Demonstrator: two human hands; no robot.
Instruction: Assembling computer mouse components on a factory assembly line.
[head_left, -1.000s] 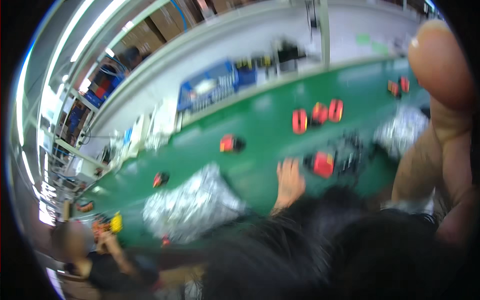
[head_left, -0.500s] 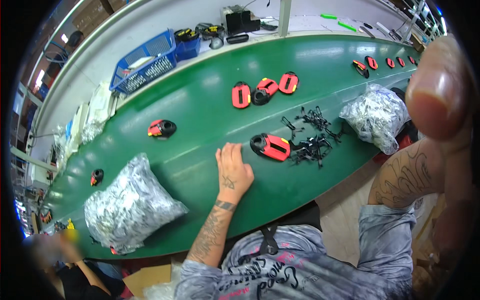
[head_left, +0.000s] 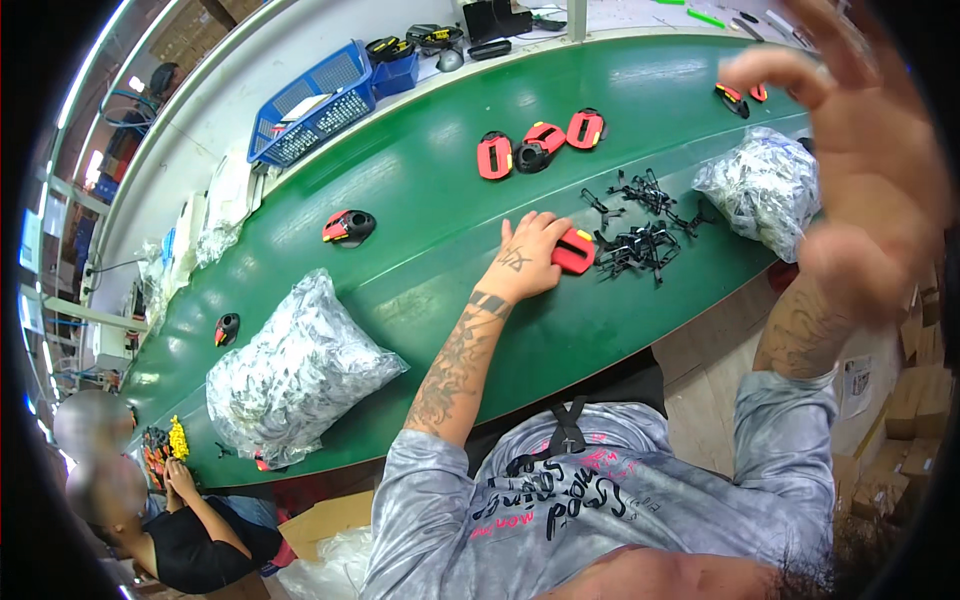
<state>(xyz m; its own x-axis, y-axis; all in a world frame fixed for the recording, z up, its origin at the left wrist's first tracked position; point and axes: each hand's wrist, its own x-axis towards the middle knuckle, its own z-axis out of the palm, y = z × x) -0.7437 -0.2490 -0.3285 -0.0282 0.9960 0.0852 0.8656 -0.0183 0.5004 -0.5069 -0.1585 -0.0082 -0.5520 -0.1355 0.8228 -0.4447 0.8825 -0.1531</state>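
My left hand (head_left: 527,258) lies over the near red-and-black plastic housing (head_left: 573,251), its fingers curled round the black end and hiding it. Only the red end with its dark slot shows. Beside that end is a loose heap of small black clip-like plastic parts (head_left: 638,247), with more of them (head_left: 645,192) just behind. My right hand (head_left: 870,180) is raised close to the camera at the right, large and partly blurred. Its fingers are apart, and nothing shows in them.
On the green work surface (head_left: 440,180) stand a large clear bag of parts (head_left: 300,370) and a smaller bag (head_left: 765,185). Several red-and-black housings (head_left: 495,156) lie farther back. A blue basket (head_left: 312,105) stands along the far edge. Another person (head_left: 195,530) sits at lower left.
My left hand has moved right and slightly away from me, onto the housing it was beside. My right hand now shows spread fingers near the camera. The view has shifted.
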